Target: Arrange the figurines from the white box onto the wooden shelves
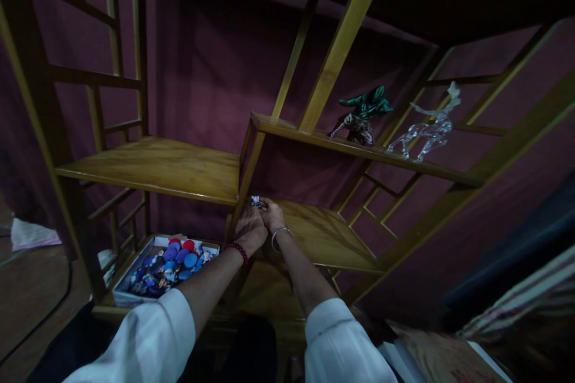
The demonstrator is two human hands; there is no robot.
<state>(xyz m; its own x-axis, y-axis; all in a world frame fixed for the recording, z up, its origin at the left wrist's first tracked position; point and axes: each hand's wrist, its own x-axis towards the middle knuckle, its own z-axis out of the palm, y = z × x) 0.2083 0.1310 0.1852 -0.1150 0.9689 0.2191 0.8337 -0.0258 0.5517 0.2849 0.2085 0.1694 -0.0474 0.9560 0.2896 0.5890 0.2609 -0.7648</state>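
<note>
A small figurine (256, 201), white on top with dark blue below, is held up in front of the wooden shelving. My right hand (272, 214), with a silver bangle at the wrist, pinches it between the fingertips. Just below and to the left is my left hand (251, 231), wearing a red bead bracelet. Its palm is turned up and the fingers look loosely stretched out, close against the right hand. Whether anything small lies in that palm is hard to see in the dim light.
Lower left stands a shallow box (130, 299) filled with small blue, red and multicoloured pieces. A green and brown figure (363, 114) and a clear glass deer (426, 128) stand on the upper right shelf (287, 127). Wooden posts and a left shelf (157, 167) surround my hands.
</note>
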